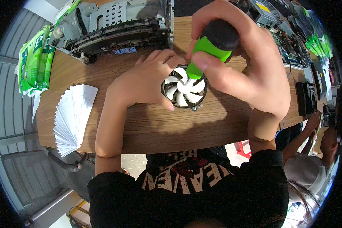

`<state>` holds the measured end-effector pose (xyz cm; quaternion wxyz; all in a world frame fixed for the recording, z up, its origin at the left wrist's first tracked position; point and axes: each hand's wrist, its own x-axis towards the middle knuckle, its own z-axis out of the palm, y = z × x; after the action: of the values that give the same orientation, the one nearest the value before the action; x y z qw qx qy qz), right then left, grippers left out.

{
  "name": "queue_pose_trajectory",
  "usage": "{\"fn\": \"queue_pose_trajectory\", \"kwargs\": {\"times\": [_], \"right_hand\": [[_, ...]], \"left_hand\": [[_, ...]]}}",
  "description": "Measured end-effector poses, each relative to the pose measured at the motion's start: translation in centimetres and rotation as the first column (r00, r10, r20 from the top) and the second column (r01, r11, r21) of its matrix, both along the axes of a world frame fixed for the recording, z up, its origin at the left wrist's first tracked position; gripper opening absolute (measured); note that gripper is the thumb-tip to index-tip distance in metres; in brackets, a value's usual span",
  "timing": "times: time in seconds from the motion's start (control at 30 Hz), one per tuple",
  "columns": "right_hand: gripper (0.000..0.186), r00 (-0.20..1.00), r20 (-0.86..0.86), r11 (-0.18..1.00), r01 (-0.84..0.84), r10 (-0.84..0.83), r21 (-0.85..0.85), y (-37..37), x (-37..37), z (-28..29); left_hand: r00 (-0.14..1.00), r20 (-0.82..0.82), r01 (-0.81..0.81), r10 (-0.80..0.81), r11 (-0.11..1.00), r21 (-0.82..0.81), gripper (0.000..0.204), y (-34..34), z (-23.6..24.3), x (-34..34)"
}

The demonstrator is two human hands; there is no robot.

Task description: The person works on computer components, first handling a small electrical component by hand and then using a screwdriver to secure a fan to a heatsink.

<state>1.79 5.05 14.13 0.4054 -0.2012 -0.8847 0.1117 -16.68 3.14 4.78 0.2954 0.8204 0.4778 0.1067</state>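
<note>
A round cooling fan (195, 97) with white blades and a black rim lies on the wooden table in front of me. My left hand (148, 78) curves round its left side, thumb at the near edge and fingers at the far edge, gripping it. In my right hand (250, 64) is a screwdriver (212, 43) with a green and black handle. It is tilted, its handle up and to the right. The metal shaft points down at the fan's white hub; whether the tip touches the hub I cannot tell.
An opened machine chassis (117, 30) stands at the back left. Green packages (36, 62) lie at the left edge, near a fanned, folded paper (75, 116). Circuit boards (287, 47) and a black part (306, 98) are at the right. Another person (311, 163) sits at lower right.
</note>
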Motion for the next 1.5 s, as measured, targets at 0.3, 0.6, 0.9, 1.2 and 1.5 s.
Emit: {"fn": "queue_pose_trajectory", "kwargs": {"times": [0.3,0.6,0.9,1.2,1.5], "right_hand": [[0.034,0.917,0.140,0.889,-0.312,0.375,-0.335,3.4,4.0,1.4],[0.035,0.940,0.022,0.909,-0.324,0.341,-0.263,3.1,2.0,0.1],[0.036,0.957,-0.099,0.942,-0.285,0.271,-0.175,3.2,1.4,-0.8],[0.036,0.951,-0.229,0.968,-0.232,0.206,-0.092,2.3,0.4,-1.6],[0.044,0.921,-0.201,0.938,-0.345,0.334,-0.020,4.0,1.5,-1.6]], "left_hand": [[0.979,0.130,0.085,-0.157,0.893,0.442,0.065,0.3,3.1,0.9],[0.744,0.668,-0.226,0.013,0.946,0.232,0.029,-1.0,3.6,1.7],[0.828,0.557,-0.119,-0.074,0.946,0.302,0.026,-0.9,4.0,0.4],[0.855,0.510,-0.257,0.094,0.931,0.260,0.037,-1.3,4.2,1.4],[0.877,0.473,-0.107,-0.085,0.924,0.366,0.039,-0.5,3.3,0.5]]}}
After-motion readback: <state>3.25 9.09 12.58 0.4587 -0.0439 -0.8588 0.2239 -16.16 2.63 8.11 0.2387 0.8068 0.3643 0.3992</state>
